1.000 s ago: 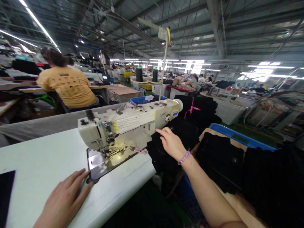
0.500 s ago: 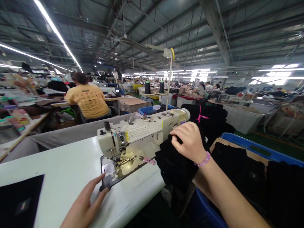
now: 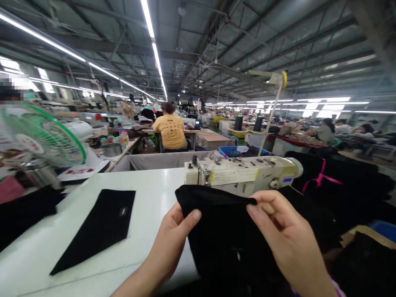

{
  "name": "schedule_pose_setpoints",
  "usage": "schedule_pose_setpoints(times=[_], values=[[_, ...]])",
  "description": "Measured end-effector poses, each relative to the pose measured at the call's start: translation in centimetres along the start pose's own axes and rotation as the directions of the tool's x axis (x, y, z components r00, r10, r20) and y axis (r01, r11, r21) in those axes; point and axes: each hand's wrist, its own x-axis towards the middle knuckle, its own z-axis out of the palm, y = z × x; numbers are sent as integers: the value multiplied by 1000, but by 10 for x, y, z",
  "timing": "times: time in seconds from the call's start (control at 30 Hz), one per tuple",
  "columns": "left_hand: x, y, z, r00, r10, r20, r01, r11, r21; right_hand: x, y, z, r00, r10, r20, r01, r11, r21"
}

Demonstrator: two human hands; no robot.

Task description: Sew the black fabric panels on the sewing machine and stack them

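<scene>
A black fabric piece (image 3: 222,235) hangs in front of the sewing machine (image 3: 235,171), stretched between my two hands. My left hand (image 3: 173,235) pinches its upper left corner, thumb on the near side. At the upper right corner my right hand (image 3: 284,235) grips the edge between thumb and fingers. The top edge is folded over, and a small light mark shows lower on the cloth. The machine's needle area is hidden behind the fabric. Flat on the white table (image 3: 148,177) to the left lies another black fabric piece (image 3: 99,227) with a small label.
A bundle of black fabric (image 3: 365,181) tied with a pink ribbon sits right of the machine. A blue basket (image 3: 383,231) stands at the far right. At left are a green fan (image 3: 55,136) and more black cloth (image 3: 27,210). A person in yellow (image 3: 170,130) sits ahead.
The view has turned left. My right hand has brought a black piece from the stack beside the machine, and my left hand has left the machine plate and taken hold of it.
</scene>
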Motion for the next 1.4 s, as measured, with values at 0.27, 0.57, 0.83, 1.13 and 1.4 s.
schedule_pose_setpoints(times=[0.27, 0.57, 0.83, 1.13, 1.4], values=[[-14, -13, -26, 947, 308, -86, -199, 778, 596, -19, 38, 43, 990, -132, 50, 134, 990, -33], [-28, -50, -30, 907, 419, 40, -312, 603, 734, -24, 43, 84, 967, -159, 200, 158, 987, 22], [-34, -36, -32, 979, -191, -78, 203, 959, 197, -31, 59, 77, 945, 22, 327, -75, 986, 150], [-24, -41, -31, 971, -214, -104, 233, 942, 243, -35, 65, 74, 925, 10, 381, -42, 996, 75], [-21, -39, -28, 995, 8, -101, 43, 873, 487, -34, 65, 72, 903, 167, 396, -212, 975, 72]])
